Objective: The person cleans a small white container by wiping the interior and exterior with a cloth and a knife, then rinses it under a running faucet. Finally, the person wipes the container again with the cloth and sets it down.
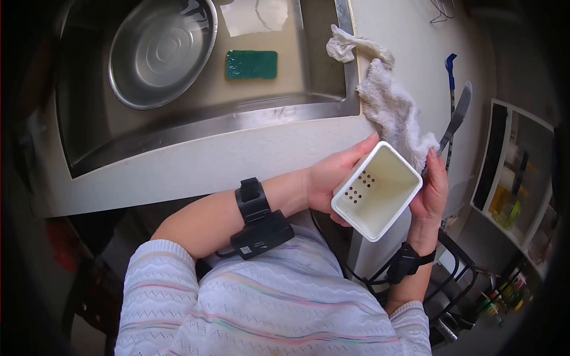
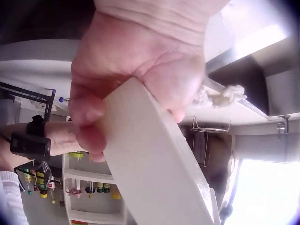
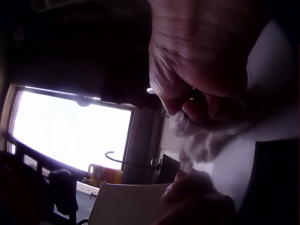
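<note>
A white plastic cutlery holder point(image 1: 386, 178) with small drain holes in its bottom is tilted in front of the body, its mouth facing up. My left hand point(image 1: 332, 183) grips one side of it; in the left wrist view the fingers and thumb clasp its narrow end. Just beyond the opposite side, my right hand point(image 1: 432, 187) holds a table knife point(image 1: 458, 115), whose rounded end points up and away. A crumpled white cloth point(image 1: 389, 98) lies along the counter and reaches to the right fingertips. The right palm side is hidden in the head view.
A steel sink point(image 1: 267, 118) lies ahead, with a metal basin point(image 1: 163, 53) and a green sponge point(image 1: 252, 64) in it. On the white counter point(image 1: 409, 35), a blue-ended rod point(image 1: 450, 71) lies beyond the knife. Shelves point(image 1: 516, 172) stand at the right.
</note>
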Available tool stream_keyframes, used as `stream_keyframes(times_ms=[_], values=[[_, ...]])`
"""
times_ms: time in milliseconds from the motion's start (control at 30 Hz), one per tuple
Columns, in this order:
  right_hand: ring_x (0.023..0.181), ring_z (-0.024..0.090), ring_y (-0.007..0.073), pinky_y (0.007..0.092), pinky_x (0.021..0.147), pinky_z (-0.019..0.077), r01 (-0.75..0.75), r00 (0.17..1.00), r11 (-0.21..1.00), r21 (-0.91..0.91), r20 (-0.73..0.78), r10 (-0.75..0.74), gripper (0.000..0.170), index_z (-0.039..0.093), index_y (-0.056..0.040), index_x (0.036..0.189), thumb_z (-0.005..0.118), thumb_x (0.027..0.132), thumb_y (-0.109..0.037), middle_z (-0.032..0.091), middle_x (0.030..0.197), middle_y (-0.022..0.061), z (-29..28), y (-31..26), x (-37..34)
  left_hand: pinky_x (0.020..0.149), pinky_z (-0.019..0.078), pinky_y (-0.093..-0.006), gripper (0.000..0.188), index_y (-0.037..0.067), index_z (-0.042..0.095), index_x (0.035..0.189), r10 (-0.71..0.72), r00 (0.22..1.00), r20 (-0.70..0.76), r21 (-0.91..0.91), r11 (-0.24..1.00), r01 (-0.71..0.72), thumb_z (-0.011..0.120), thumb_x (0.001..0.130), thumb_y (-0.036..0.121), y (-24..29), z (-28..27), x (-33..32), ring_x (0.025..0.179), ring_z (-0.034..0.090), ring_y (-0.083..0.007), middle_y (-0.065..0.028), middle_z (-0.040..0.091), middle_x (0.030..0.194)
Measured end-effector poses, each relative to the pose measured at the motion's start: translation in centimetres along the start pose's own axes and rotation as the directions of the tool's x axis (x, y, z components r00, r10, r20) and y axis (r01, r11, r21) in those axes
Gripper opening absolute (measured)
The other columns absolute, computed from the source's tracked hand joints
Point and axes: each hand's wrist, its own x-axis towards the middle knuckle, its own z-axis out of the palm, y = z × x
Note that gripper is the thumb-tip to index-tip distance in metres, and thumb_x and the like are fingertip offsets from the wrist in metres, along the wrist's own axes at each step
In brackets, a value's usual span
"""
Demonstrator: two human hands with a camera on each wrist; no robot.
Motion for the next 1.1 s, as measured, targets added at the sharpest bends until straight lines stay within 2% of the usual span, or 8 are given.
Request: stream_keyframes(times_ms=[200,267,367,467,567,767,833,1100], values=[[0.047,0.046,0.0065,0.0176,0.037,0.0318,-0.022,0.997,0.997,0.070,0.069,0.018,0.017,0.054,-0.0087,0.105,0.049,0.092,-0.019,0.061,0.084,0.0028,-0.3,-0.4,-0.9,0.041,0.0481,-0.0272,0.073,0.000,0.061,0.084,-0.010,1.000,0.012,-0.219,0.976,0.013,0.035,0.083,0.068,0.0,2.3,-1.5,0.050,0.060,-0.0231,-0.0141,0.062,0.068],[0.059,0.055,0.0085,0.0197,0.048,0.0446,-0.004,0.956,0.998,0.064,0.292,-0.015,0.026,0.051,-0.0063,0.114,0.043,0.094,-0.021,0.062,0.098,0.0052,-1.2,-0.4,-0.9,0.037,0.0428,-0.0256,0.074,0.002,0.057,0.084,0.003,0.999,-0.033,-0.232,0.973,-0.011,0.026,0.084,0.070,0.2,3.5,-2.0,0.044,0.055,-0.0198,-0.0128,0.057,0.060],[0.082,0.060,0.0142,0.0273,0.072,0.0499,0.048,0.982,0.998,0.037,0.182,-0.054,0.028,0.050,-0.0049,0.116,0.042,0.095,-0.022,0.060,0.101,0.0065,-1.1,-0.4,-1.2,0.034,0.0343,-0.0235,0.073,0.005,0.054,0.082,0.067,0.987,-0.149,-0.139,0.986,-0.088,0.019,0.085,0.070,0.4,4.4,-2.3,0.040,0.045,-0.0163,-0.0111,0.052,0.055],[0.076,0.060,0.0128,0.0259,0.066,0.0491,0.115,0.993,0.993,0.022,-0.036,-0.114,0.025,0.054,-0.0036,0.109,0.043,0.095,-0.020,0.061,0.092,0.0047,1.0,-0.9,-2.1,0.037,0.0324,-0.0227,0.071,0.007,0.053,0.083,0.143,0.980,-0.139,-0.006,0.989,-0.145,0.019,0.085,0.069,0.5,4.5,-3.1,0.044,0.044,-0.0157,-0.0121,0.052,0.058],[0.088,0.059,0.0149,0.0299,0.080,0.0465,0.144,0.985,0.988,0.064,0.091,-0.149,0.026,0.054,-0.0029,0.109,0.041,0.095,-0.020,0.061,0.095,0.0050,-0.5,-1.5,-2.6,0.040,0.0344,-0.0229,0.070,0.008,0.052,0.085,0.261,0.958,-0.115,0.149,0.958,-0.244,0.019,0.085,0.069,0.7,4.1,-3.6,0.049,0.046,-0.0160,-0.0121,0.052,0.061],[0.081,0.060,0.0156,0.0284,0.063,0.0504,0.204,0.961,0.978,0.043,0.182,-0.208,0.027,0.051,-0.0031,0.109,0.037,0.096,-0.023,0.061,0.095,0.0072,-0.9,-3.0,-3.3,0.045,0.0409,-0.0251,0.069,0.007,0.054,0.103,0.350,0.893,0.284,0.194,0.891,-0.411,0.025,0.085,0.068,2.3,1.8,-4.2,0.056,0.051,-0.0213,-0.0177,0.054,0.077],[0.066,0.061,0.0170,0.0270,0.043,0.0480,0.212,0.959,0.977,0.008,0.194,-0.209,0.030,0.050,-0.0032,0.110,0.034,0.097,-0.024,0.062,0.091,0.0101,-0.1,-3.4,-3.8,0.055,0.0471,-0.0286,0.065,0.005,0.053,0.107,0.377,0.884,0.276,0.139,0.895,-0.425,0.032,0.086,0.063,2.9,2.1,-5.1,0.067,0.057,-0.0247,-0.0207,0.056,0.081],[0.058,0.061,0.0179,0.0272,0.042,0.0482,0.238,0.934,0.971,0.004,0.273,-0.230,0.032,0.050,-0.0012,0.110,0.035,0.097,-0.026,0.062,0.088,0.0123,-0.1,-3.8,-4.5,0.080,0.0501,-0.0444,0.048,0.012,0.045,0.125,0.587,0.756,0.288,0.146,0.754,-0.641,0.054,0.083,0.034,4.7,2.5,-8.6,0.094,0.058,-0.0375,-0.0260,0.052,0.108]])
